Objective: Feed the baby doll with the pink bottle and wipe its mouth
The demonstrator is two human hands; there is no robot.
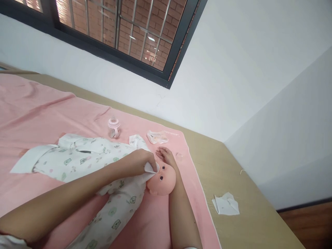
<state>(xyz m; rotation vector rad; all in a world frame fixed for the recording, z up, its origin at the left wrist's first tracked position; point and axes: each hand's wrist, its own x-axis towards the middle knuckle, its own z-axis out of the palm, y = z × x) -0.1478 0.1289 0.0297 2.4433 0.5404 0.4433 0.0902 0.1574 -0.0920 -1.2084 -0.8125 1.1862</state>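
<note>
A baby doll (162,181) in a white printed romper (88,155) lies on a pink cloth (38,110) spread over the table. My left hand (141,162) is closed on a white tissue (151,168) and presses it against the doll's face. My right hand (166,155) rests with fingers flat on the far side of the doll's head, steadying it.
A small pink baby bottle (113,127) stands behind the doll. A crumpled wrapper (157,137) lies near it on the cloth. Folded white tissues (226,204) sit on the bare wooden table (246,193) to the right. A white wall and barred window are behind.
</note>
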